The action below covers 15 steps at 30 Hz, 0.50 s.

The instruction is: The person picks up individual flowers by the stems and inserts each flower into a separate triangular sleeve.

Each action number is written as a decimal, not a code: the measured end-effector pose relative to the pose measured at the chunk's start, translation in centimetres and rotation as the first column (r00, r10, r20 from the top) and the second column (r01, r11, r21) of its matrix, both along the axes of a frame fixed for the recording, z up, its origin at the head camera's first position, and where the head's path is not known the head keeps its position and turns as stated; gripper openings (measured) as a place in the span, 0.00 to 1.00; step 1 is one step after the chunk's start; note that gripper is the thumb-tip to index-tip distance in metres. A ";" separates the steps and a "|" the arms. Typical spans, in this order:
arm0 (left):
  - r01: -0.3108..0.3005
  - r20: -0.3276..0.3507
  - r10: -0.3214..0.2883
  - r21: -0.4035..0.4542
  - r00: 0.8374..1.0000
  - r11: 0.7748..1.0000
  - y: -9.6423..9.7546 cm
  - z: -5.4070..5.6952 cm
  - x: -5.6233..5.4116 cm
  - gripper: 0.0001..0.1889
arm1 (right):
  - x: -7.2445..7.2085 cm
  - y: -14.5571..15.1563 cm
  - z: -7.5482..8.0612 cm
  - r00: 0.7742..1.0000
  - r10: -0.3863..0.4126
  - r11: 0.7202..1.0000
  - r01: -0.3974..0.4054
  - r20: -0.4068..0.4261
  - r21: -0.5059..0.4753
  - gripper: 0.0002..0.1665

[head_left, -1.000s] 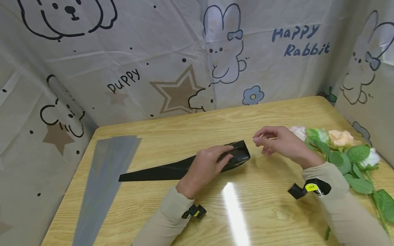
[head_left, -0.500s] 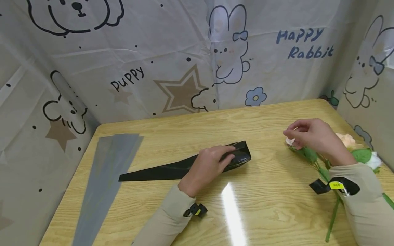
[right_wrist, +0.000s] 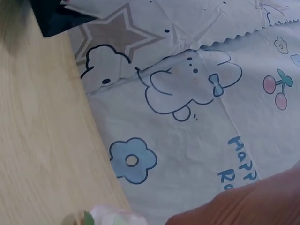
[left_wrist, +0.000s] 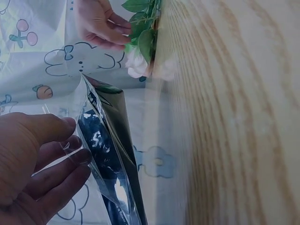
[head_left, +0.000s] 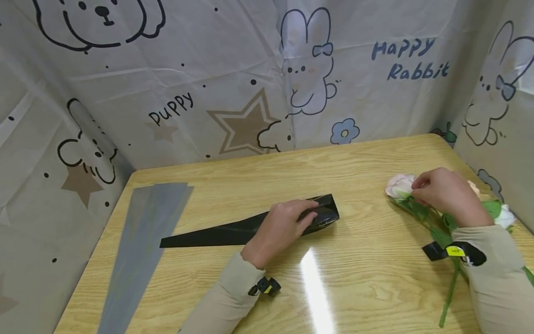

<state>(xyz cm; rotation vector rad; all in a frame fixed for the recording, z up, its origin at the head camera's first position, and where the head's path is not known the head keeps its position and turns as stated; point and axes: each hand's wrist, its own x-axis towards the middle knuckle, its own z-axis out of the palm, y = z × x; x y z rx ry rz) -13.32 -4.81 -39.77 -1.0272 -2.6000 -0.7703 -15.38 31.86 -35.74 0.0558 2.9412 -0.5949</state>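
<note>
While the wrapper [head_left: 233, 232] lies across the middle of the table [head_left: 359, 287], its narrow end to the left and its wide end to the right, the left hand [head_left: 277, 229] reaches over it close to the wide end. The thumb and fingers of this hand are bent and pinch the clear film of the wrapper, as the left wrist view shows; the other face is black.

The right hand [head_left: 448, 192] is at the rose [head_left: 399, 186], a pale pink bloom on the right side of the table, well apart from the wrapper. Its fingers are bent inward, with the tips at the right edge of the bloom — whether they grip it cannot be told, and the right wrist view shows only part of the hand.

Beneath and behind this hand lie leaves [head_left: 442, 237], a partly hidden peach bloom [head_left: 474, 188] and a white bloom [head_left: 505, 217]; a green stem [head_left: 449, 292] runs toward the near side.

At the left, a stack of grey sheets [head_left: 142, 255] lies lengthwise, its far end spread slightly. A bright strip of light [head_left: 319, 292] crosses the wood, and a printed cloth [head_left: 233, 55] — rabbits, stars, lettering — hangs behind.
</note>
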 end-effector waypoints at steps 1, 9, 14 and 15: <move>-0.001 -0.003 0.001 -0.004 1.000 1.000 0.0 0.0 0.0 0.13 | 0.0 0.2 -0.1 1.000 0.004 1.000 -0.004 -0.010 0.016 0.17; 0.008 -0.009 -0.008 -0.007 1.000 1.000 0.2 0.0 0.0 0.13 | 0.3 1.0 -0.8 0.999 -0.051 0.993 0.053 -0.020 0.106 0.16; 0.022 -0.003 -0.022 -0.007 1.000 1.000 0.3 0.0 -0.1 0.13 | 0.3 1.1 -1.0 0.999 -0.048 0.991 0.048 -0.004 0.122 0.16; 0.023 -0.002 -0.023 -0.008 1.000 1.000 0.3 0.0 -0.1 0.12 | 0.3 1.1 -1.0 0.999 -0.047 0.991 0.046 0.006 0.123 0.15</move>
